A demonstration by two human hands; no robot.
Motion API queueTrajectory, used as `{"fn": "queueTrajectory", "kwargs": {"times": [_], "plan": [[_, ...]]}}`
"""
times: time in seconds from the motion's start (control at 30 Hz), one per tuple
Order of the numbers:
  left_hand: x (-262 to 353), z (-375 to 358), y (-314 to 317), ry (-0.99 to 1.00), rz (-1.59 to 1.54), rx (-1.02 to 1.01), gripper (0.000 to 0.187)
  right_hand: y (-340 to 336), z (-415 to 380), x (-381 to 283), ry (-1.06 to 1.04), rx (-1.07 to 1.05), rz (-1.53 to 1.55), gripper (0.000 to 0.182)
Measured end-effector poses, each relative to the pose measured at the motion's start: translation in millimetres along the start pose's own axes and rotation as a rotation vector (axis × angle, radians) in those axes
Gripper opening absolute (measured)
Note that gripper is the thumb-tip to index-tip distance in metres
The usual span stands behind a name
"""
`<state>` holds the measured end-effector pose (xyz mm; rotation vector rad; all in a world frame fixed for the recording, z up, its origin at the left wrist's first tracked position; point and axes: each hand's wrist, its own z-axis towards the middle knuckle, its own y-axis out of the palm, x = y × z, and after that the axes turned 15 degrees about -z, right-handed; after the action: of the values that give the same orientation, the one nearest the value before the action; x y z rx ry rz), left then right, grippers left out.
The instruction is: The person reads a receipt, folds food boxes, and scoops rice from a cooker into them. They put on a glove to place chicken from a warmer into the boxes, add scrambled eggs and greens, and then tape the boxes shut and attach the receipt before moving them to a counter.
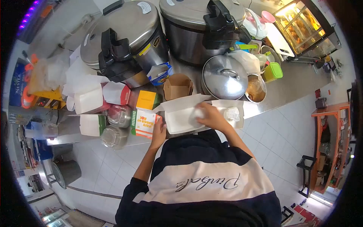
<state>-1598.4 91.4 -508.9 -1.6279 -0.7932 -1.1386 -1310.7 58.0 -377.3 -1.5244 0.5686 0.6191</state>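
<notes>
A long white paper box [181, 120] lies open at the counter's front edge, its inside facing up. My left hand [159, 131] is closed at the box's left end, fingers against its side wall. Just left of those fingers stands a printed orange, white and green box [143, 123]. My right hand [210, 115] is over the right part of the open box, its fingertips smeared by motion, so I cannot make out anything in them. Right of it, a small white wrapped item [231, 114] sits on the box's right section.
Two large pressure cookers [151, 45] and a lidded steel pot [225, 77] stand behind. A brown paper box [177, 87], a yellow box [147, 100], clear plastic containers [114, 137] and red-and-white boxes [116, 93] crowd the left. A steel bowl [256, 89] stands right.
</notes>
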Motion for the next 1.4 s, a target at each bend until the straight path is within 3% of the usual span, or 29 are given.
{"fn": "queueTrajectory", "kwargs": {"times": [0.07,0.13,0.23,0.33,0.43,0.5,0.57,0.67,0.77,0.87,0.97,1.07,1.17,1.27,1.4], "plan": [[-17.5,3.9,3.4,-0.011,-0.058,-0.060,0.048,49.8,33.9,13.7,-0.225,-0.140,0.001,0.044],[-61.6,5.5,14.1,-0.044,-0.073,-0.116,0.048,99.9,67.6,29.6,-0.295,-0.421,-0.010,0.045],[-48.2,3.7,14.0,-0.209,-0.180,-0.169,0.047,129.9,83.3,26.6,-0.122,-0.724,0.123,0.050],[-38.6,1.3,11.1,-0.306,-0.112,-0.199,0.048,136.5,47.8,15.3,-0.369,-0.138,-0.394,0.045],[-53.7,-5.3,25.8,0.131,-0.076,0.076,0.046,79.6,5.8,17.5,-0.099,-0.068,-0.429,0.037],[-18.5,-10.9,25.1,0.132,0.025,0.127,0.050,21.7,-6.4,22.7,0.435,-0.331,-0.502,0.032],[25.4,-5.9,19.9,0.090,0.043,0.104,0.051,7.9,-40.8,76.5,0.389,0.104,-0.743,0.037],[55.9,7.0,26.3,0.166,0.080,0.085,0.049,-6.5,-59.0,94.5,0.237,0.067,-0.713,0.043],[71.7,21.1,30.6,0.287,0.106,0.029,0.045,-3.6,-73.8,108.8,0.311,-0.043,-0.826,0.046],[84.6,26.4,38.2,0.297,0.073,-0.025,0.042,-1.3,-81.7,124.3,0.349,0.081,-0.966,0.047],[89.3,26.8,50.4,0.300,-0.007,-0.140,0.039,4.1,-84.9,139.5,0.317,0.101,-0.928,0.046],[86.5,25.9,66.9,0.320,-0.055,-0.294,0.036,9.8,-80.7,144.3,0.386,-0.016,-0.900,0.046],[77.8,29.3,80.3,0.317,-0.101,-0.496,0.035,-5.0,-77.2,116.2,0.372,-0.005,-0.846,0.046],[84.1,34.7,94.9,0.253,-0.197,-0.619,0.040,-10.9,-75.1,100.0,0.456,0.067,-0.552,0.049],[112.7,36.7,117.9,-0.006,-0.588,-0.656,0.050,-14.5,-70.0,71.2,0.474,0.108,0.326,0.050]]}}
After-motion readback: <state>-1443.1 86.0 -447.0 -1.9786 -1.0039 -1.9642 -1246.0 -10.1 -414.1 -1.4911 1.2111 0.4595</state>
